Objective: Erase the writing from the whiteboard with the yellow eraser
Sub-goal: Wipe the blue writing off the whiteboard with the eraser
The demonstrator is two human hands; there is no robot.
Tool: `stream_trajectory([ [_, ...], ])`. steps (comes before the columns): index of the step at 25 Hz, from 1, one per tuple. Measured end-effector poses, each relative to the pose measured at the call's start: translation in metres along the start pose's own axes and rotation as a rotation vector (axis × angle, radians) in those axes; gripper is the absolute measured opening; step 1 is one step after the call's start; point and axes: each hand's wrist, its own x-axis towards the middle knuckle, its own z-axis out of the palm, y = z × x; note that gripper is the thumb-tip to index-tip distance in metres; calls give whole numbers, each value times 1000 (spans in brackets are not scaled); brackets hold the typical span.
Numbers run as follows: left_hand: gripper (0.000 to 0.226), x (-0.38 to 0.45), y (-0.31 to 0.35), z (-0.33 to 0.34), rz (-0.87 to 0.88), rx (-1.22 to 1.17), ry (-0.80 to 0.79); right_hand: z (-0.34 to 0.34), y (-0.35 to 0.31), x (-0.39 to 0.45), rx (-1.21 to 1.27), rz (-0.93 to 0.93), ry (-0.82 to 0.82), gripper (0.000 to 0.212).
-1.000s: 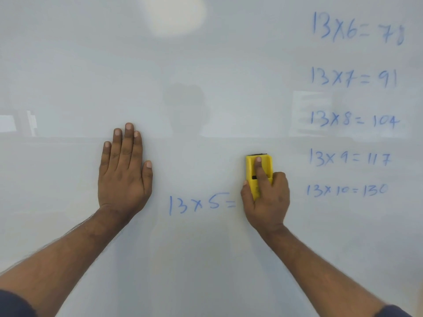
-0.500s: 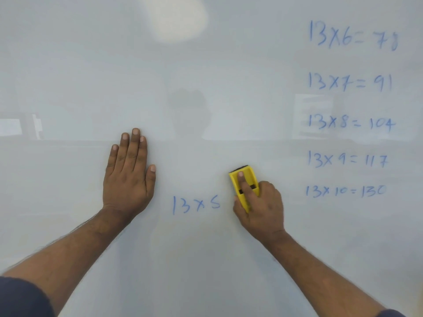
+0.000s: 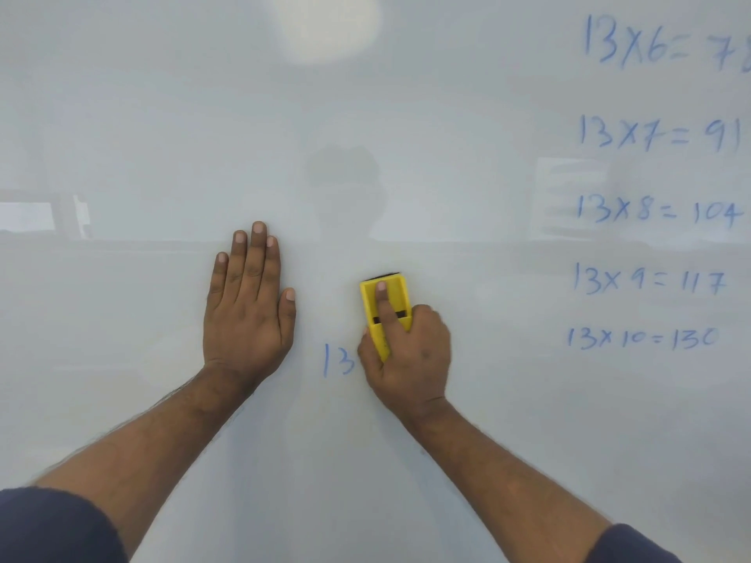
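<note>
The whiteboard (image 3: pixel 406 115) fills the view. My right hand (image 3: pixel 410 353) grips the yellow eraser (image 3: pixel 384 302), index finger stretched along its back, pressing it flat on the board. Just left of that hand, a blue "13" (image 3: pixel 338 360) shows. Down the right side runs a column of blue sums, from "13x6=78" (image 3: pixel 666 48) through "13x8=104" (image 3: pixel 656 211) to "13x10=130" (image 3: pixel 642 339). My left hand (image 3: pixel 248 302) lies flat on the board, fingers together and pointing up, left of the "13".
A bright lamp reflection (image 3: pixel 325 22) sits at the board's top centre. Faint room reflections cross the board's middle. My two forearms in dark blue sleeves come up from the lower corners.
My right hand has slid the eraser leftwards along the "13x5=" line. The "=", then the "x5", have gone; only "13" shows. My left hand stays flat on the board.
</note>
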Motion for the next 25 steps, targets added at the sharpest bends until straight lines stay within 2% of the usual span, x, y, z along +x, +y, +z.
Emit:
stream_trajectory([
  [3, 62, 0, -2, -3, 11, -9, -14, 5, -13, -9, -18, -56, -55, 55],
  [7, 62, -2, -9, -6, 72, -13, -54, -13, 17, -20, -67, -175, -103, 57],
  [12, 62, -4, -8, -5, 71, -2, -56, -24, 38, 13, -107, -26, 18, 55],
  [15, 62, -5, -8, -3, 53, -8, -49, -11, 8, 30, -70, 88, 64, 55],
  [20, 63, -5, -9, -2, 80, -16, -50, 19, -52, 11, -17, 91, 12, 55],
  [25, 61, -7, -14, -4, 100, -42, -37, 9, -35, -21, -58, -85, -71, 53],
])
